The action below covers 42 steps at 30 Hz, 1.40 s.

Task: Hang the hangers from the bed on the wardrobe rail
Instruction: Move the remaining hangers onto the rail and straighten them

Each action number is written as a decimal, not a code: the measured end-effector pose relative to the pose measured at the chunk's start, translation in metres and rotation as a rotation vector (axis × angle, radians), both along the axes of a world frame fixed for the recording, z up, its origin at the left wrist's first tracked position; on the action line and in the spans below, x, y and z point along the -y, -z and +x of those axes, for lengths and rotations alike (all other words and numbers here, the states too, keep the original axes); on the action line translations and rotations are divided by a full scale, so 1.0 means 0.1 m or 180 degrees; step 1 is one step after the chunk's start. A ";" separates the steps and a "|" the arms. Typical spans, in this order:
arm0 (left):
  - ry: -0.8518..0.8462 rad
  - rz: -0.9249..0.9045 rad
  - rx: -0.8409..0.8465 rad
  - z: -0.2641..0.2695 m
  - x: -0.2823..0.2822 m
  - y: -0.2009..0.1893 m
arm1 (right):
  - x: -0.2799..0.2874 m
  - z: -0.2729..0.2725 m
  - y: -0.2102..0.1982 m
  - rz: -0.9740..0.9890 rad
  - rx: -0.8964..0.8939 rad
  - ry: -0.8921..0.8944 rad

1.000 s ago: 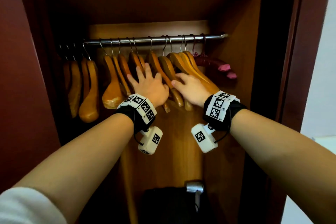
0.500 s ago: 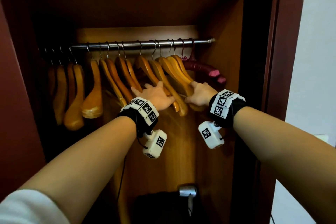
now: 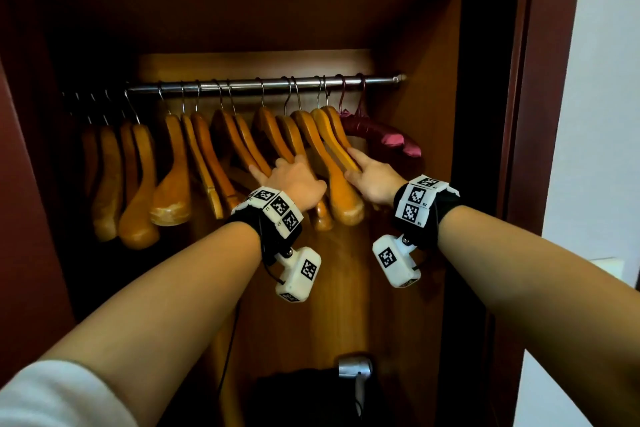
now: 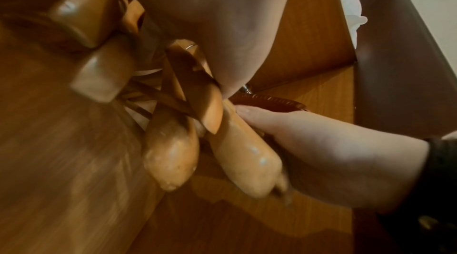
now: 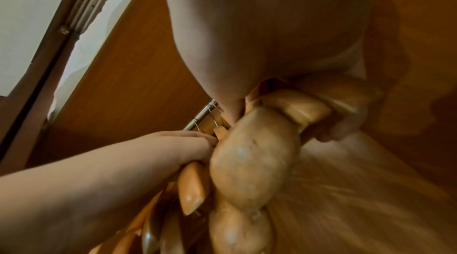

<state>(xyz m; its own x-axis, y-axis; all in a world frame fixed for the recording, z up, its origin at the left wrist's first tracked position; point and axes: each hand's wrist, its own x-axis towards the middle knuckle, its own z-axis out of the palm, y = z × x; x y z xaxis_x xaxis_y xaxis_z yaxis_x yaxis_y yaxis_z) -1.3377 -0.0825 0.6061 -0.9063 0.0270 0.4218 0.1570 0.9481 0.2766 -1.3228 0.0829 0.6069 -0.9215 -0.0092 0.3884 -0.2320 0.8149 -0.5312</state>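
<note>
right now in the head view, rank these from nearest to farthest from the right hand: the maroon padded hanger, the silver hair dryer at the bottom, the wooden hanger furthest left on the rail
From the right hand:
1. Maroon padded hanger, just above it, at the right end of the wardrobe rail.
2. Silver hair dryer, well below, at the wardrobe bottom.
3. Leftmost wooden hanger, in the dark far-left corner.
</note>
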 end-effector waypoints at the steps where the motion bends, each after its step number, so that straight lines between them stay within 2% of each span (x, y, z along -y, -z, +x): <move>1: -0.0010 -0.0007 -0.0008 0.00 0.00 0.00 | 0.00 0.01 0.01 0.0010 -0.0098 0.0001; 5: 0.0101 -0.0124 -0.0001 0.03 -0.05 0.00 | -0.04 0.03 0.07 -0.0049 -0.0295 0.0179; 9: 0.0175 -0.0146 0.0012 0.05 -0.06 -0.02 | -0.06 0.03 0.08 -0.0001 -0.0235 0.0396; 13: 0.0136 -0.0076 -0.0224 0.09 -0.06 -0.05 | -0.02 0.09 -0.08 0.0578 -0.0049 0.0530; 15: 0.0360 0.0018 -0.0613 0.11 -0.08 -0.09 | 0.04 0.20 -0.21 0.0764 -0.0540 0.0646; 17: 0.0595 0.0041 -0.0800 0.13 -0.10 -0.13 | 0.10 0.28 -0.33 0.0643 -0.1234 0.0614; 21: 0.0707 -0.0093 -0.0458 0.22 -0.16 -0.15 | 0.12 0.35 -0.51 0.0262 -0.2206 -0.0001; 24: 0.0729 -0.0302 -0.0312 0.27 -0.17 -0.13 | 0.13 0.41 -0.59 0.0268 -0.2770 -0.0107; 26: 0.0734 -0.0409 -0.0240 0.29 -0.15 -0.13 | 0.13 0.44 -0.63 0.0409 -0.2933 -0.0037; 29: 0.0803 -0.0478 -0.0156 0.32 -0.11 -0.12 | 0.11 0.45 -0.69 0.1024 -0.2613 0.0725; 32: 0.0856 -0.0499 -0.0158 0.34 -0.10 -0.11 | 0.11 0.41 -0.66 0.1376 -0.1328 0.1293; 35: 0.0866 -0.0521 -0.0183 0.36 -0.11 -0.07 | 0.06 0.31 -0.55 0.1180 -0.0433 0.1557; 38: 0.0906 -0.0569 -0.0149 0.34 -0.05 -0.02 | -0.01 0.19 -0.45 0.1047 -0.0096 0.1646; 42: 0.0978 -0.0643 -0.0162 0.31 -0.04 0.00 | -0.12 0.11 -0.37 0.0943 -0.0118 0.1478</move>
<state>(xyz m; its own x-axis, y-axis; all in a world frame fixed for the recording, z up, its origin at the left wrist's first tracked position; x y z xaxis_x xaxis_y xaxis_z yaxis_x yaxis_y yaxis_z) -1.3064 -0.0784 0.6061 -0.8210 0.3818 0.4245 0.4515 0.8893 0.0732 -1.3119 0.0947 0.6440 -0.8404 0.2811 0.4633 0.1732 0.9495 -0.2618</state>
